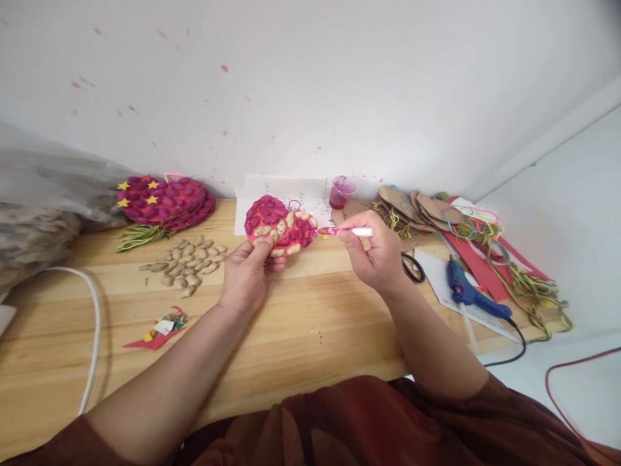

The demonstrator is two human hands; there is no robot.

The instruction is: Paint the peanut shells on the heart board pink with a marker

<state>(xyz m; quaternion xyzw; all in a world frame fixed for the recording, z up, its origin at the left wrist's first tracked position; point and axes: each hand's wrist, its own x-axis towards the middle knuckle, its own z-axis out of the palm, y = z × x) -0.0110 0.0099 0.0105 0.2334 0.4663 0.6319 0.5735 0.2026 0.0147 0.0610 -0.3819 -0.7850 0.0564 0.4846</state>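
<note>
My left hand (246,272) pinches the lower edge of a round craft disc (279,224) covered with peanut shells, most painted red-pink and some bare. It holds the disc tilted up above the wooden table (301,323). My right hand (376,255) grips a white-handled paintbrush (347,231). The brush's pink tip touches the disc's right edge. A small cup of red paint (341,191) stands just behind, on white paper (286,194).
Finished painted discs with yellow stars (162,200) are stacked at the back left, and loose peanut shells (189,262) lie in front of them. Cardboard cut-outs (412,210), coloured strings, scissors (412,266) and a blue glue gun (468,292) crowd the right. A white cable (94,323) runs on the left.
</note>
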